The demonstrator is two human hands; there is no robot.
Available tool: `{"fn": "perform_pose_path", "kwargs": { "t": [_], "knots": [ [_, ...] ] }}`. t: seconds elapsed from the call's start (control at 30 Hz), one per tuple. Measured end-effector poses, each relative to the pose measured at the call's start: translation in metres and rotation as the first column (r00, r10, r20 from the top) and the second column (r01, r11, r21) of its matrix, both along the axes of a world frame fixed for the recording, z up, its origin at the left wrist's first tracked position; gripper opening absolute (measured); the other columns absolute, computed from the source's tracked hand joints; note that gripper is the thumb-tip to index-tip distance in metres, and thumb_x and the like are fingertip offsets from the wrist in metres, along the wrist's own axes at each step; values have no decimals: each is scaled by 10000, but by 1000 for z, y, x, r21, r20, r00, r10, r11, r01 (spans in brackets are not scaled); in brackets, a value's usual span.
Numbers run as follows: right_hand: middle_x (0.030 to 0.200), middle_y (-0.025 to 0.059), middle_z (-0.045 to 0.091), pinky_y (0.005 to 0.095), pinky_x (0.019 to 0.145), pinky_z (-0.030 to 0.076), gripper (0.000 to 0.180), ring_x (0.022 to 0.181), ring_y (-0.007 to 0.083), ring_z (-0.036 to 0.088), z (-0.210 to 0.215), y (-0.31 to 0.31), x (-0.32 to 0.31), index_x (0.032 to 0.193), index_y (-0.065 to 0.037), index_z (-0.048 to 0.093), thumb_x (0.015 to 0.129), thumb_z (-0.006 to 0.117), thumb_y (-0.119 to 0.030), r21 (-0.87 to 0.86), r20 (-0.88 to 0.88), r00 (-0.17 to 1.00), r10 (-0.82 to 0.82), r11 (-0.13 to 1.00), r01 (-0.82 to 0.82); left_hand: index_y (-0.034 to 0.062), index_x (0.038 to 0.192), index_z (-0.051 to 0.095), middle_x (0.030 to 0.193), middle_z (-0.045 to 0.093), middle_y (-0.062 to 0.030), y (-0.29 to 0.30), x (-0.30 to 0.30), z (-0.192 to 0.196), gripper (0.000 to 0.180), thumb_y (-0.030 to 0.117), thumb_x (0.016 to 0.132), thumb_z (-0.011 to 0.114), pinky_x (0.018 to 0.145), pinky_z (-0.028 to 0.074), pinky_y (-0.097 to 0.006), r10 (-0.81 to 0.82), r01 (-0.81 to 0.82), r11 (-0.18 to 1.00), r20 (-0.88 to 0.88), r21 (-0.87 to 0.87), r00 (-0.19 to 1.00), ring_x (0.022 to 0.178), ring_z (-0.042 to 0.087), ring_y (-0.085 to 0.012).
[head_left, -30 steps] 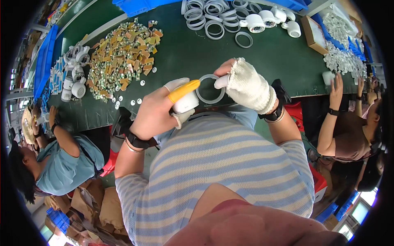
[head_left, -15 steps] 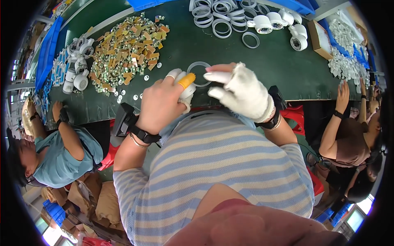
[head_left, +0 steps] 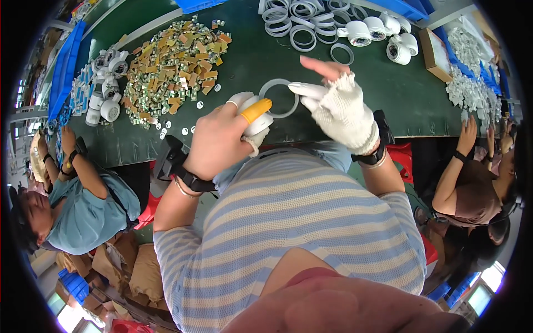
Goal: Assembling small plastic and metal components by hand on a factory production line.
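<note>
My left hand [head_left: 222, 133] is closed around a white round plastic housing [head_left: 256, 119], with a yellow finger cot on one finger. Most of the housing is hidden by my fingers. Right beside it is a translucent white ring [head_left: 266, 90], its left edge close to the housing. My right hand [head_left: 338, 108], in a white glove with some fingertips bare, has white-covered fingers at the ring's right edge and appears to pinch it. One bare finger of that hand stretches out away from the ring.
A heap of small tan and green circuit boards [head_left: 172, 66] lies at left, near white lamp-like housings [head_left: 111, 108]. Several loose rings [head_left: 302, 38] and white housings [head_left: 355, 33] sit at the back. Clear plastic parts [head_left: 472, 91] lie at right. Co-workers sit on both sides.
The ring has shifted right and looks larger, nearer the camera. My right hand has moved slightly right, its bare finger now spread away. My left hand keeps its hold on the housing.
</note>
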State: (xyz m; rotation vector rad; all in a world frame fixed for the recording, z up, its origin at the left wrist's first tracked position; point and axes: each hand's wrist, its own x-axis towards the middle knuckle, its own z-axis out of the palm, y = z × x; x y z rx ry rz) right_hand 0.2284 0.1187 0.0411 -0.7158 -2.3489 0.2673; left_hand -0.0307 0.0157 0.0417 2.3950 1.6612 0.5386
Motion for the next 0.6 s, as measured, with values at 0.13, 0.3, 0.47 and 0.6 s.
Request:
{"fn": "perform_pose_path", "kwargs": {
  "t": [0.13,0.3,0.47,0.6],
  "knots": [
    [1241,34,690,401,890,489,323,982,277,630,17,-27,-15,1099,-176,752,779,797,-176,-78,107,993,51,996,-42,113,1195,718,951,644,-126,4,13,-3,510,226,710,827,661,570,-424,61,-62,993,13,96,998,759,683,-323],
    [890,73,714,382,765,518,201,820,247,666,15,-12,-10,965,-46,738,919,706,-239,-384,-234,972,11,918,-103,137,1437,519,1213,651,-141,10,18,-17,582,264,924,761,774,618,-379,318,-101,935,683,-339,658,930,728,-269],
    [990,91,705,275,744,524,216,815,133,652,17,-18,-14,1097,-1,686,998,651,-189,-789,-509,860,-36,420,-449,167,1627,212,1487,478,-109,5,12,-28,853,207,960,742,988,580,-467,536,510,795,773,-328,-339,1282,586,-278],
    [1082,102,702,278,764,546,184,829,134,666,12,-18,-10,1138,-1,675,1006,649,-127,-793,-345,939,-1,536,-291,179,1654,141,1547,424,-113,1,23,-29,1025,102,876,805,1036,546,-477,454,436,826,880,-356,-143,1329,551,-287]
  ]
}}
